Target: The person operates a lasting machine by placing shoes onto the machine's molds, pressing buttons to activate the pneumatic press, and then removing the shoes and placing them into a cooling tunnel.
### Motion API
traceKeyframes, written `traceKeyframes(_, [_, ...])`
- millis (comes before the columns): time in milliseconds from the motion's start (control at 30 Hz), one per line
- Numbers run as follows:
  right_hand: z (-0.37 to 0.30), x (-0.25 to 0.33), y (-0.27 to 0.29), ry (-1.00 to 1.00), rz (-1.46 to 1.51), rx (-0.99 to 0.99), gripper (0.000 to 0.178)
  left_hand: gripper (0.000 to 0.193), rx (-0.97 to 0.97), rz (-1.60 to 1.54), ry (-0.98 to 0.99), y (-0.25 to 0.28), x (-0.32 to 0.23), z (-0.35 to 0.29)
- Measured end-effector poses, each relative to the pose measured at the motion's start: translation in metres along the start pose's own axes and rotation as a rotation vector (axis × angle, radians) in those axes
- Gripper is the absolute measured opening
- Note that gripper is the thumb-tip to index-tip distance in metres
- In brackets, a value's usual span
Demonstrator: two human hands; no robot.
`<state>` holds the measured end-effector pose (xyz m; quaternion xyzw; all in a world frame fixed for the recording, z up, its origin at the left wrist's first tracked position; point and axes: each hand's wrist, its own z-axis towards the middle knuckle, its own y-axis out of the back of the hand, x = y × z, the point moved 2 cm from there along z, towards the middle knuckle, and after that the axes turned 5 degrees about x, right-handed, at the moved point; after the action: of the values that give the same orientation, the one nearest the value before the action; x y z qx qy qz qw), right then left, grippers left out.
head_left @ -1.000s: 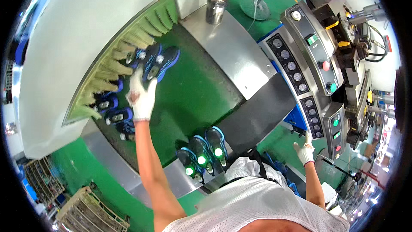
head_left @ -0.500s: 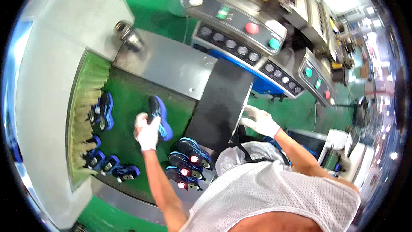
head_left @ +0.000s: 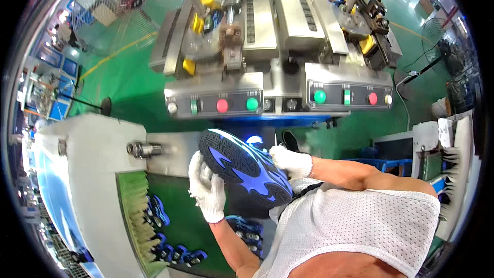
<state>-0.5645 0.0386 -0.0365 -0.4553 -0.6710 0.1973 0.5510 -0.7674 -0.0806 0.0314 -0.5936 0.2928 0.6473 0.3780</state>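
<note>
A black and blue sports shoe [head_left: 263, 174] is raised in front of me, tilted, with its patterned sole turned toward the view. Both hands wear white knitted gloves. My left hand [head_left: 208, 190] grips the shoe's left end, its fingers at the sole's edge. At the opposite side, my right hand [head_left: 292, 162] is closed on the upper, its fingertips partly hidden behind the shoe. More black and blue shoes [head_left: 248, 229] stand below, close to my left forearm. Several others [head_left: 158, 211] rest on the green conveyor belt [head_left: 180, 195] at the left.
Two metal machines with button panels [head_left: 213, 104] [head_left: 350, 97] stand ahead. A bristle curtain [head_left: 133, 211] hangs from the pale housing [head_left: 92, 175] on the left, near a metal cylinder [head_left: 144, 149]. Floor fans [head_left: 128, 5] [head_left: 437, 41] stand farther back.
The view has swung toward the machines. The shoe that lay on the belt beside my left hand is now lifted and held, and my right hand has come onto it.
</note>
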Motion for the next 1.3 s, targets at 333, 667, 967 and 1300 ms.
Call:
traceKeyframes(333, [-0.062,0.202,0.056,0.448,0.151,0.205,0.085,0.045,0.231,0.84,-0.29,-0.118,0.033,0.3])
traceKeyframes(667, [-0.146,0.189,0.12,0.5,-0.004,-0.311,0.092,0.056,0.111,1.084,-0.29,-0.147,0.193,0.534])
traceKeyframes(967, [-0.099,0.2,0.104,0.436,-0.101,-0.422,0.082,0.062,0.09,1.128,-0.118,-0.135,0.116,0.561])
traceKeyframes(1300, [0.109,0.299,0.011,0.43,-0.144,-0.392,0.039,0.057,-0.147,0.65,-0.188,-0.042,-0.009,0.274])
